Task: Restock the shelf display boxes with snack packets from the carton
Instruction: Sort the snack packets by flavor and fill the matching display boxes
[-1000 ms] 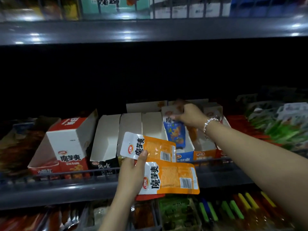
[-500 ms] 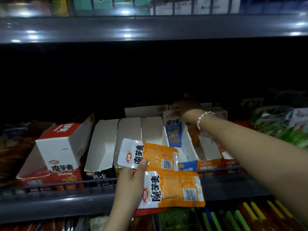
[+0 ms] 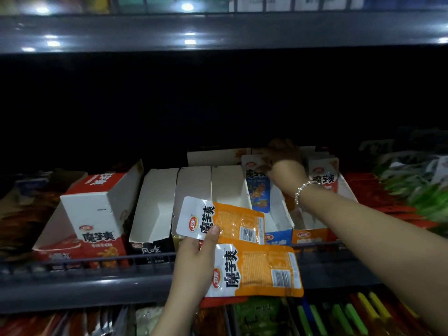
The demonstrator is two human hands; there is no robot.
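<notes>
The left hand pinches two orange packets before the shelf rail, while the right hand, its finger state hidden in shadow, reaches beside the blue packet upright in its box.

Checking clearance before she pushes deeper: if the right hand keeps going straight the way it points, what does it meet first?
The right hand points toward the shelf's dark back. First contact is probably the upright white cardboard flap behind the display boxes, though depth there is unclear.
</notes>
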